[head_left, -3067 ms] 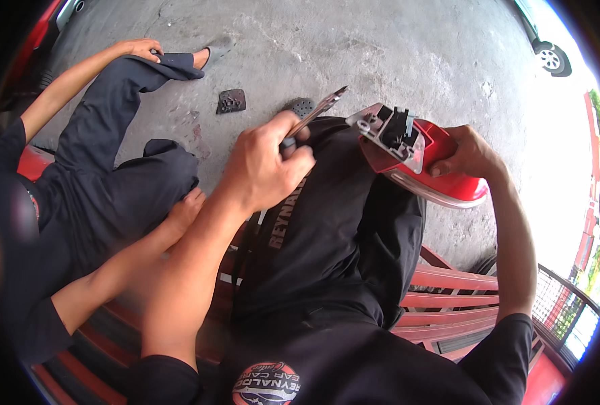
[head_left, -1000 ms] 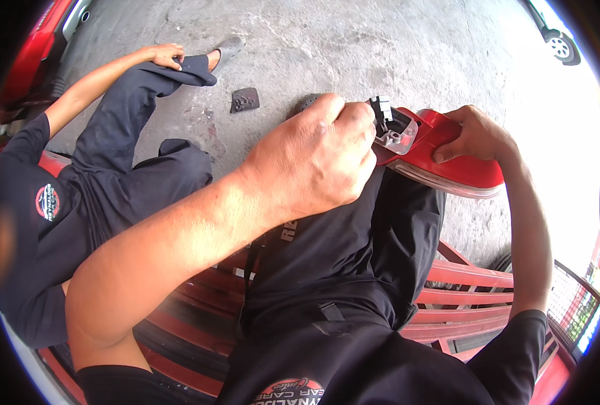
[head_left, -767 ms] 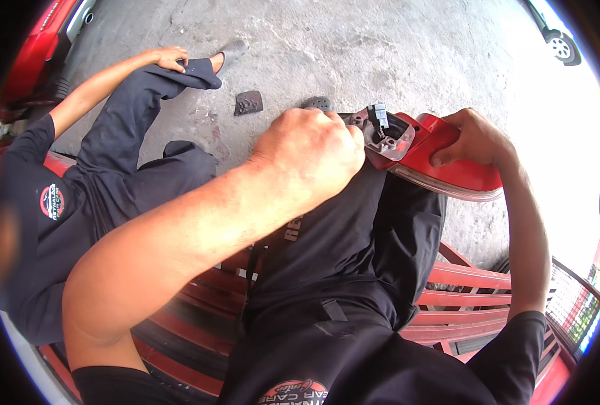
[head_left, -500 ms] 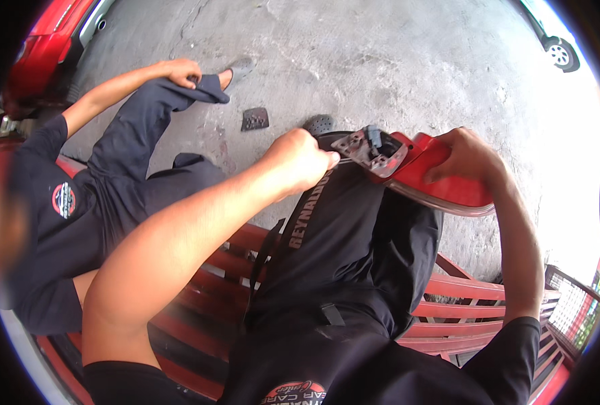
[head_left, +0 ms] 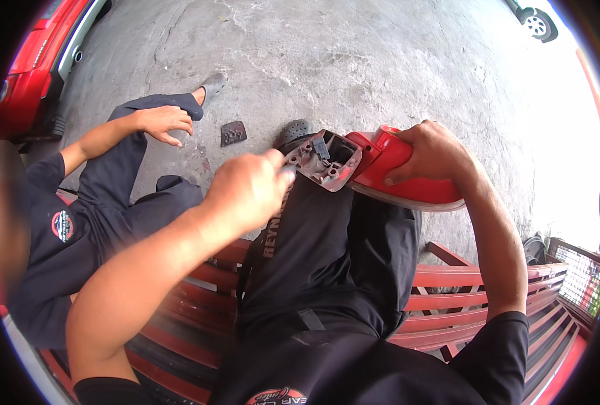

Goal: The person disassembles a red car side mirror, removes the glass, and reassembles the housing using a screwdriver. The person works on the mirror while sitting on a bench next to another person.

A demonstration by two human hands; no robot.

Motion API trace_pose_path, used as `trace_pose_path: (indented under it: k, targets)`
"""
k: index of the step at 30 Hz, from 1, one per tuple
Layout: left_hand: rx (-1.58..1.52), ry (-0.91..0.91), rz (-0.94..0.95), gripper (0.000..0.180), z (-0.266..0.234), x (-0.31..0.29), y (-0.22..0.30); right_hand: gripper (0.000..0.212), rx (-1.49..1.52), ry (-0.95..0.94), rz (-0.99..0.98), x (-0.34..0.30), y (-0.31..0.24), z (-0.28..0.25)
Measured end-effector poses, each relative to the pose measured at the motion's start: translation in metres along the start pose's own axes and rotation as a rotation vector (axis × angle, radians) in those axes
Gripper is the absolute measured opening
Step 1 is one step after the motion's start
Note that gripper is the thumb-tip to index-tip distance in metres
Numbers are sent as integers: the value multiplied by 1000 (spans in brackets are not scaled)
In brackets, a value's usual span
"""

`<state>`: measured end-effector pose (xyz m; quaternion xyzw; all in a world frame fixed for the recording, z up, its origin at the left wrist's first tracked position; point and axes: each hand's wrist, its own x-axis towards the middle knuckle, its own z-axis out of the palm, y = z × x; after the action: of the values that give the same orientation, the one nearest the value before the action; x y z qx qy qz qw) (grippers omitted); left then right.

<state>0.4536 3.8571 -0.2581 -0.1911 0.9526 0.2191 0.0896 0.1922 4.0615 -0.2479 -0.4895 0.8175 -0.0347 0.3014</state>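
A red car side mirror (head_left: 408, 177) is held above my thighs, its grey mounting base (head_left: 337, 177) turned up and pointing left. A dark plug connector (head_left: 321, 148) shows inside the base. My right hand (head_left: 435, 152) grips the red shell from the far right, fingers over the top and thumb on its near face. At the left edge of the base is my left hand (head_left: 249, 189), slightly blurred, with its fingers curled closed. Whatever it pinches, if anything, is hidden.
A person in dark clothes sits to my left, one hand (head_left: 165, 123) over their knee. We share a red slatted bench (head_left: 448, 297). A dark flat pad (head_left: 233, 133) lies on the concrete floor (head_left: 300, 61). A red vehicle (head_left: 37, 67) stands far left; a car wheel (head_left: 536, 25) shows far right.
The mirror has shifted left and its base has tipped further into view. My left hand has moved left and down, staying by the base. The other person's hand has opened and lowered.
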Motion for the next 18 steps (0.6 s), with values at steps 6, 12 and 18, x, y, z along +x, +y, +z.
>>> trace_pose_path:
  k: [6,12,18]
  targets:
    - [-352,-118,-343,33,13,-16,4,69,-50,-7,6,-21,-8,9]
    - [404,191,342,27,23,-39,4,70,-106,63,-10,-37,-7,19]
    - [546,295,531,34,33,-53,2,91,109,0,-108,-23,19,31]
